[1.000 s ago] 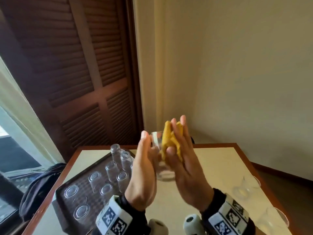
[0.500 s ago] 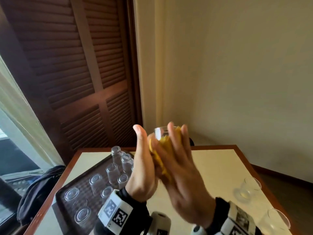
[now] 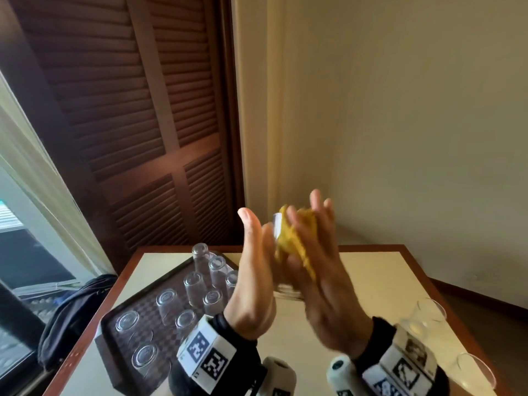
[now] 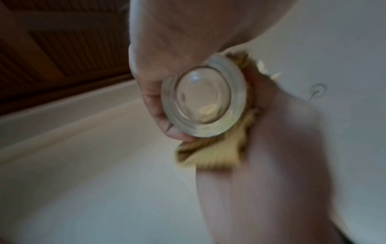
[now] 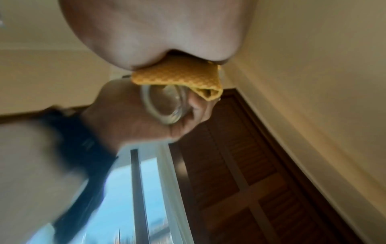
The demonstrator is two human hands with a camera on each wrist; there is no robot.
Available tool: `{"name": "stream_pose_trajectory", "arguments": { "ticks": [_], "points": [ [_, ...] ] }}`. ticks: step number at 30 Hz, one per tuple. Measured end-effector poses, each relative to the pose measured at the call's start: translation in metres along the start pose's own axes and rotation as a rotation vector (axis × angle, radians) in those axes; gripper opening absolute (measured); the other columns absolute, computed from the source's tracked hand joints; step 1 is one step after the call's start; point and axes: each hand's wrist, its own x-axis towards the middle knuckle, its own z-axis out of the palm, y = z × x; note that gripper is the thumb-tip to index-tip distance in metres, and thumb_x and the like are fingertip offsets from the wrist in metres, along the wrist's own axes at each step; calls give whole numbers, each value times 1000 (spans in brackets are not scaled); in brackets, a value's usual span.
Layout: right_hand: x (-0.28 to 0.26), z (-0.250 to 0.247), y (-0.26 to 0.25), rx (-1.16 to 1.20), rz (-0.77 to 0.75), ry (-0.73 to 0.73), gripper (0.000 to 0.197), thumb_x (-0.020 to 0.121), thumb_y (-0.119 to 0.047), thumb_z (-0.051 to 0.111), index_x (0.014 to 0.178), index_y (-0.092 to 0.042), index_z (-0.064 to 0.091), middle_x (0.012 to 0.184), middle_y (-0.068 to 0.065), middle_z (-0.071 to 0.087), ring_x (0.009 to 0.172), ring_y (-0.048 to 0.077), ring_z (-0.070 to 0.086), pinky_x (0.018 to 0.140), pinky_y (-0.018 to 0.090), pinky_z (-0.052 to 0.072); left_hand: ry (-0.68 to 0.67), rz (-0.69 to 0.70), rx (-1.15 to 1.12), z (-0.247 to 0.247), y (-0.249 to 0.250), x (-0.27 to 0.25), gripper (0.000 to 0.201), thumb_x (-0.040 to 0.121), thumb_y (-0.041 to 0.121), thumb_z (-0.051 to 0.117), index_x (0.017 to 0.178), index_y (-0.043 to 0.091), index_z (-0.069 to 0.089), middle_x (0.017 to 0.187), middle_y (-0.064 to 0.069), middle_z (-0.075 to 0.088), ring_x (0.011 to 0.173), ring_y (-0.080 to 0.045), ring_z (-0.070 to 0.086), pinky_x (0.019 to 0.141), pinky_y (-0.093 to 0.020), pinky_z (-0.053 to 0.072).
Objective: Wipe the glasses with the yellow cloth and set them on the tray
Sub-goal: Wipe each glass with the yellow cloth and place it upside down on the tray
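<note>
Clear round glass (image 3: 281,287) held above the table (image 3: 371,281), right of the tray (image 3: 114,335). Waffle-weave yellow cloth (image 3: 297,241) now higher on it. Left hand (image 3: 254,284) grip curled round the glass; right hand (image 3: 323,281) flat, fingers straight, pressing the cloth.

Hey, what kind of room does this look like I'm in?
Probably a hotel or guest room, though that's a guess: a dark louvred wooden door, a curtained window, and a tray of upturned glasses on a wood-edged table.
</note>
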Motion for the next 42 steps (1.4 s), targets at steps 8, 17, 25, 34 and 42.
{"name": "stream_pose_trajectory", "arguments": {
  "ticks": [8,17,25,34,42],
  "points": [
    [-26,17,-3,32,-9,-67,63,110,-25,41,166,-16,16,177,1,-12,162,30,-15,130,54,10,57,8,-71,2,2,9,93,106,72,13,93,25,91,110,-7,85,108,-17,81,102,-35,63],
    [-5,13,-11,67,-32,-49,61,112,-31,34,167,-20,9,176,3,-15,163,27,-14,133,42,6,73,60,-54,-3,4,13,88,104,72,22,131,5,71,115,-10,82,113,-22,78,106,-41,61],
    [22,2,-2,347,168,37,67,109,-56,33,165,-42,0,177,-5,-1,164,23,5,131,56,17,67,26,-48,0,-2,6,88,99,78,21,141,21,73,135,-13,77,125,-33,75,105,-48,60],
    [23,0,-1,627,284,70,73,102,-65,42,165,-36,17,164,10,42,146,37,48,114,68,41,113,91,-10,1,-7,6,85,100,79,38,145,14,65,139,-22,72,132,-52,64,112,-70,50],
    [2,13,-7,600,179,23,71,108,-48,38,167,-31,4,174,-9,22,161,20,24,126,58,29,183,140,-8,-5,-4,15,72,91,55,69,137,1,58,116,-28,70,101,-29,73,85,-43,61]
  ]
}}
